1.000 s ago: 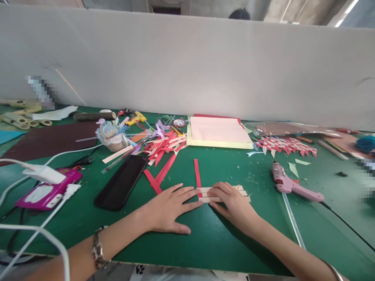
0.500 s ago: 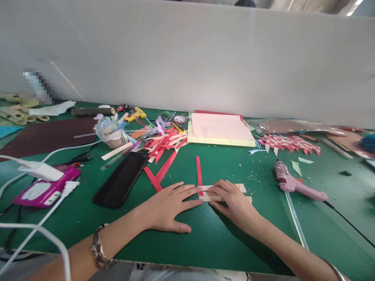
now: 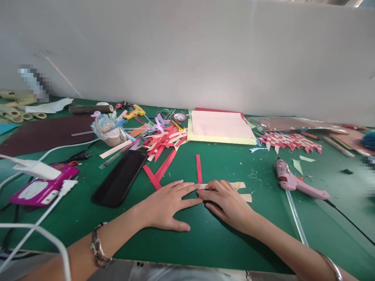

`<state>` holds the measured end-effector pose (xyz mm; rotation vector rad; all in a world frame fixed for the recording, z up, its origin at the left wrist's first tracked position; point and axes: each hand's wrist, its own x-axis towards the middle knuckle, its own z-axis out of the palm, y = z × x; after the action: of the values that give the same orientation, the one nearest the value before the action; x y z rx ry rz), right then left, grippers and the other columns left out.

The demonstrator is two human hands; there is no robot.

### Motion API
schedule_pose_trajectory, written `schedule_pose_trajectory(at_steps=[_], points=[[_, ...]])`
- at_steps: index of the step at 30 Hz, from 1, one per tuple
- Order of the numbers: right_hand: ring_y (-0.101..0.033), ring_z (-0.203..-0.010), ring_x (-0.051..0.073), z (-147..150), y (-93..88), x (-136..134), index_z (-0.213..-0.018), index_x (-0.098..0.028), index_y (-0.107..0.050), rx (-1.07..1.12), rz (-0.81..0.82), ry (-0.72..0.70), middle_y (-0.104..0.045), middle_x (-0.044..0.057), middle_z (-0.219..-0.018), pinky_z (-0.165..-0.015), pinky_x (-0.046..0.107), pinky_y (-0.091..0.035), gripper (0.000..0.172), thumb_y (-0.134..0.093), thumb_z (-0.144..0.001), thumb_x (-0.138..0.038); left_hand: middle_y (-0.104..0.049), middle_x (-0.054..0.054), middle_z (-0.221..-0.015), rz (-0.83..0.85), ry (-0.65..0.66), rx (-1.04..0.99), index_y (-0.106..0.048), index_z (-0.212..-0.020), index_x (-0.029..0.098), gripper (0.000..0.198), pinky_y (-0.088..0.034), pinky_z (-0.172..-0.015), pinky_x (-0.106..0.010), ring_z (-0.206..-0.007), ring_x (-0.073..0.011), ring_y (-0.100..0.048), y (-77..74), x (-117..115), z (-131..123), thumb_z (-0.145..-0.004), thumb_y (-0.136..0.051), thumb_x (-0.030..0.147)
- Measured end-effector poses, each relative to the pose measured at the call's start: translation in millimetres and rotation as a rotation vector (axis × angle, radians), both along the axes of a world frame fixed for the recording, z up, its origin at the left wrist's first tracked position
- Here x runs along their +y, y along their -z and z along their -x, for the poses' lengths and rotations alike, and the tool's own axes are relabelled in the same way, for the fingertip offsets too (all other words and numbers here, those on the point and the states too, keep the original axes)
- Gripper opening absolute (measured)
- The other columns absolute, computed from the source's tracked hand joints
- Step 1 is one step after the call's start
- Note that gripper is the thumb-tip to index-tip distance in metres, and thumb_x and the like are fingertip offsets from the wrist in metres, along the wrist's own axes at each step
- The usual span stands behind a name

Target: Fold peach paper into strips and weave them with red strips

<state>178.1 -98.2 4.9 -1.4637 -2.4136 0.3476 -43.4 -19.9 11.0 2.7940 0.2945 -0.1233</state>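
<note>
A red paper strip (image 3: pixel 199 168) lies upright in view on the green table, its lower end meeting two pale strips (image 3: pixel 240 185) that run sideways. My left hand (image 3: pixel 172 205) is spread flat with palm down, its fingertips touching the left ends of the pale strips. Over those strips rests my right hand (image 3: pixel 227 201), fingers bent and pressed down near the red strip's lower end. The right hand hides the middle of the pale strips and the crossing with the red one.
Loose red and pale strips (image 3: pixel 164 144) are piled behind my left hand, beside a black phone (image 3: pixel 120 179). Pale sheets (image 3: pixel 222 125) lie at the back. To the right are a pink glue gun (image 3: pixel 299 185) and woven red-and-white paper (image 3: pixel 290 141). A purple power strip (image 3: pixel 45 185) sits left.
My right hand has slid slightly left along the pale strips and now covers the red strip's lower end. My left hand has hardly moved. The view has shifted a little.
</note>
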Motion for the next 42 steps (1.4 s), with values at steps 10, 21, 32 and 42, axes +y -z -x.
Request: schedule_pose_trajectory(at_steps=[10,21,32,42], points=[[-0.047,-0.09,0.019,-1.5,4.1,-1.4,-0.112,-0.027,-0.055,0.002,-0.03,-0.027,-0.054,0.006,-0.102,-0.08,0.036,-0.04,0.028,-0.044,-0.087,-0.021,-0.019,-0.008,-0.147,-0.028,0.001,-0.052,-0.035,-0.135,0.026,0.067,-0.017,-0.107,-0.046,-0.13,-0.03,-0.027,1.9,0.7,-0.5,-0.08,-0.039,0.064],[-0.049,-0.091,0.018,-5.1,6.4,2.5,-0.112,-0.029,-0.056,0.086,-0.038,-0.042,-0.054,0.006,-0.1,-0.082,0.036,-0.042,0.03,-0.046,-0.085,-0.02,-0.018,-0.007,-0.147,-0.046,0.009,-0.045,-0.032,-0.137,0.028,0.067,-0.019,-0.106,-0.047,-0.129,-0.0302,-0.028,3.0,0.9,0.1,-0.081,-0.038,0.065],[-0.052,-0.093,0.021,-11.4,12.5,1.0,-0.107,-0.024,-0.055,0.084,-0.071,0.075,-0.055,0.008,-0.103,-0.084,0.041,-0.041,0.024,-0.05,-0.084,-0.027,-0.017,-0.004,-0.148,-0.005,0.021,-0.067,-0.026,-0.139,0.029,0.067,-0.016,-0.107,-0.047,-0.13,-0.0303,-0.026,1.6,1.0,0.0,-0.082,-0.037,0.063],[-0.051,-0.104,0.019,-13.7,3.7,-14.9,-0.114,-0.029,-0.052,-0.144,-0.123,0.03,-0.056,0.003,-0.117,-0.092,0.044,-0.027,0.029,-0.046,-0.087,-0.022,-0.03,0.0,-0.143,0.052,0.028,-0.065,-0.024,-0.14,0.028,0.066,-0.009,-0.109,-0.043,-0.131,-0.0258,-0.025,1.8,0.7,-0.9,-0.083,-0.039,0.059]])
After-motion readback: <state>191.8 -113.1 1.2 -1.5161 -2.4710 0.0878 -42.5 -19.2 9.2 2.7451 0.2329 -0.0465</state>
